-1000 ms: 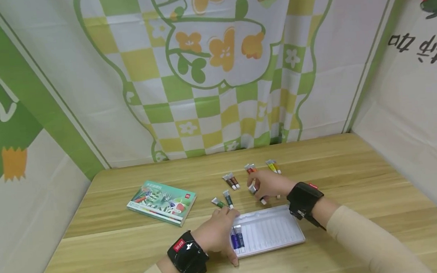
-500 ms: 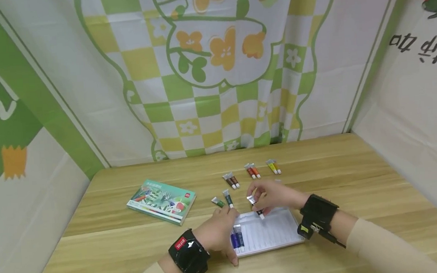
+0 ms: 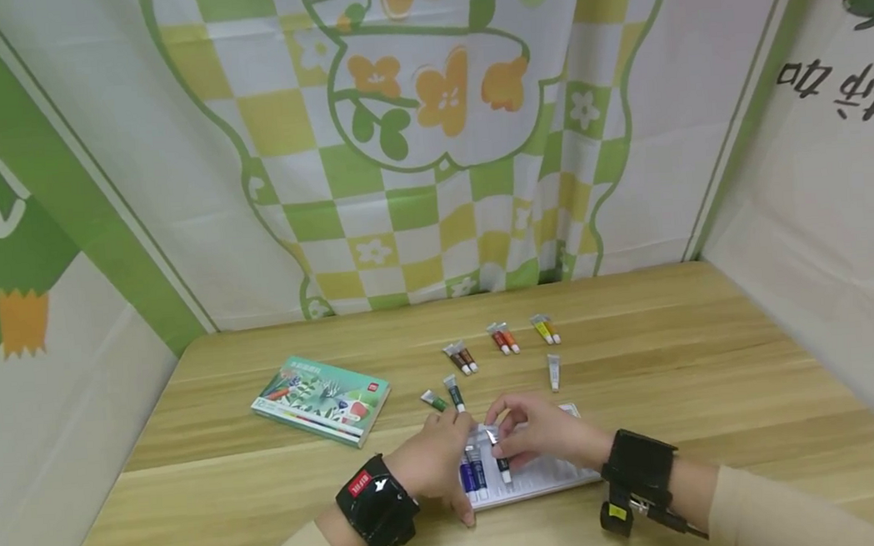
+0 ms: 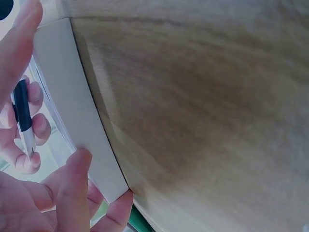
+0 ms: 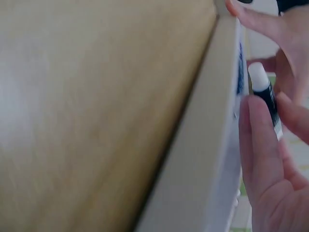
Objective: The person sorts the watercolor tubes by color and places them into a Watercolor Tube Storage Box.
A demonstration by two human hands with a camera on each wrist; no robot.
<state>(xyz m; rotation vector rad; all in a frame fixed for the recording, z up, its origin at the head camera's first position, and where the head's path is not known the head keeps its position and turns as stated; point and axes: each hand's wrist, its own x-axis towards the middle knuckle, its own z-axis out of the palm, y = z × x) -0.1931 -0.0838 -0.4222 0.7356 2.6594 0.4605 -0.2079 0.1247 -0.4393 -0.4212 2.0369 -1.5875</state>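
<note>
My right hand pinches a black paint tube with a white cap over the left part of a white slotted tray. In the right wrist view that black tube sits between thumb and fingers, cap pointing toward the tray's near side. My left hand spans the tray's left end and holds it, thumb at the near corner and fingers at the far one. Two blue tubes, one violet-blue and one dark blue, lie side by side in the leftmost slots, partly hidden by the left hand.
Behind the tray lie a green tube, a dark green tube, brown tubes, a red tube beside an orange one, a yellow tube beside an ochre one, and a white tube. A teal box rests at left.
My right hand has lifted the black tube off the table and carried it toward me and left, over the tray. The left hand has stayed on the tray's end.
</note>
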